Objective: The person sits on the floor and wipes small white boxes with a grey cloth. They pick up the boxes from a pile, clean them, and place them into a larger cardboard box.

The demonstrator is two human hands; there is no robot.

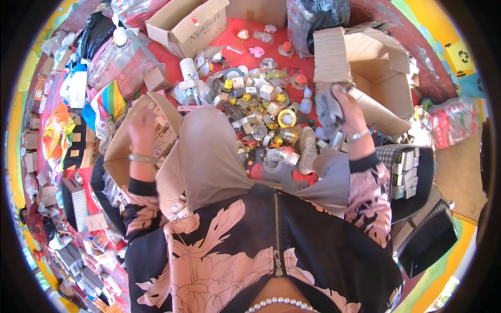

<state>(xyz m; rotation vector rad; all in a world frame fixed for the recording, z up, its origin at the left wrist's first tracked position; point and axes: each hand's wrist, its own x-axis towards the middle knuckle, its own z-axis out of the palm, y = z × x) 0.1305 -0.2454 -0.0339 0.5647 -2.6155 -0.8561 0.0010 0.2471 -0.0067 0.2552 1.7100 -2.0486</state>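
Matt cardboard box (365, 62) — glossy plastic bottles (261, 99).

The left hand (142, 129) is motion-blurred at nine o'clock, so whether its fingers hold anything cannot be told. The right hand (348, 112), at two o'clock, has its fingers partly buried in a crumpled grey wrapper (327, 110). A beige headscarf (211, 154) hides the near edge of the small-parts pile (261, 112), whose pieces are too small to identify

a black zip-front top (261, 250) printed with large pale pink flowers, long sleeves to match. a taupe headscarf (214, 156) hangs down the chest. a silver bangle (142, 158) circles the left wrist, another bracelet (358, 136) the right. a pearl strand (282, 302) lies below the zip.
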